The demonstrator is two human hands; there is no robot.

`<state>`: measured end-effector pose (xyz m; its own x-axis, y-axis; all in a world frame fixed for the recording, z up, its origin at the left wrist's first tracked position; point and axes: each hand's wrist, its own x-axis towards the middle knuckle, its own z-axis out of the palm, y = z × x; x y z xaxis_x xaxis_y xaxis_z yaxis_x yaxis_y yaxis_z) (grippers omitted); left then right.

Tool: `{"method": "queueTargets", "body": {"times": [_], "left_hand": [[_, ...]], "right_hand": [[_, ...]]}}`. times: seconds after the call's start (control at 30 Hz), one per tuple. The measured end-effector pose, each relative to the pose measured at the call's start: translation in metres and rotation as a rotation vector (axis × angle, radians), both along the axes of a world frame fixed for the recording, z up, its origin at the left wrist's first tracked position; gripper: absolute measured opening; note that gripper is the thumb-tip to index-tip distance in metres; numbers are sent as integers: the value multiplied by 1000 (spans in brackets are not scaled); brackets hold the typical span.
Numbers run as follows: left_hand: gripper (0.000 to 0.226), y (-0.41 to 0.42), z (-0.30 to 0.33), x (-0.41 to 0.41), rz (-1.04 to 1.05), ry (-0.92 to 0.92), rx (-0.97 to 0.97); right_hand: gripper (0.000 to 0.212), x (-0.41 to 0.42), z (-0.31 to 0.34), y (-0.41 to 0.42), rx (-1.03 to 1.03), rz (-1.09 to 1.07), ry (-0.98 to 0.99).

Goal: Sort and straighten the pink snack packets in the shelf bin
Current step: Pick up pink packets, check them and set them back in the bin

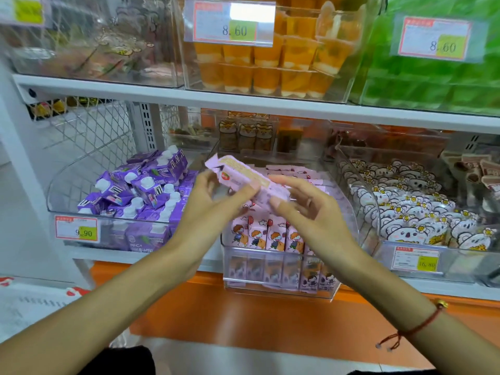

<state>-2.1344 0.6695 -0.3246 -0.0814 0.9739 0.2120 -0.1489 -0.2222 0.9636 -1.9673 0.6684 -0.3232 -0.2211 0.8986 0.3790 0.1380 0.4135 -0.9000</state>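
Holding a small stack of pink packets [244, 180] above the clear bin [278, 266], I pinch it between my left hand [213, 204] and right hand [305, 204], fingers curled at its edges. I should square the edges first, then stand it upright beside the front row [266, 236].

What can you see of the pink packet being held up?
The pink packet is a long, slim, glossy wrapper, apparently plastic film, with a tan panel on its upper face and a red fruit mark near its left end. It is tilted, left end higher, above the clear bin. The left hand and right hand pinch it.
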Motion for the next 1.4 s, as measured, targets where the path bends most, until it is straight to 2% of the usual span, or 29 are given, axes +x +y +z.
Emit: {"method": "queueTargets", "body": {"times": [0.07,0.17,0.23,0.33,0.47,0.67,0.73,0.77,0.87,0.9,1.03,1.1,1.27,1.4], "left_hand": [[57,3,5,-9,-25,-108,18],[44,2,9,-15,-53,-97,70],[39,0,9,-15,-1,-90,85],[45,-1,9,-12,73,-74,84],[54,-6,9,-5,62,48,104],[35,-1,11,-9,110,58,177],[35,0,14,-14,202,106,268],[34,0,16,-17,261,147,315],[32,0,15,-24,382,223,393],[32,1,13,-26,389,224,404],[33,6,6,-31,370,264,424],[34,8,3,-32,337,309,427],[34,20,-1,-36,246,440,427],[29,34,13,-42,134,761,425]], "right_hand": [[22,3,2,3,-73,-2,29],[22,6,2,6,-181,30,116],[32,7,2,6,-200,58,146],[50,7,1,5,-141,24,125],[46,9,-3,11,-149,-49,185],[40,2,-7,22,-191,30,146],[43,-6,-5,30,-133,-1,7],[46,-10,-6,36,-59,-58,-140],[42,-19,-11,50,310,-226,-819],[41,-22,-14,54,378,-229,-952],[49,-29,-25,65,318,-163,-1098],[50,-26,-27,67,307,-124,-1092],[41,-13,-22,60,263,-106,-815],[39,-8,-25,53,236,-65,-753]]}}
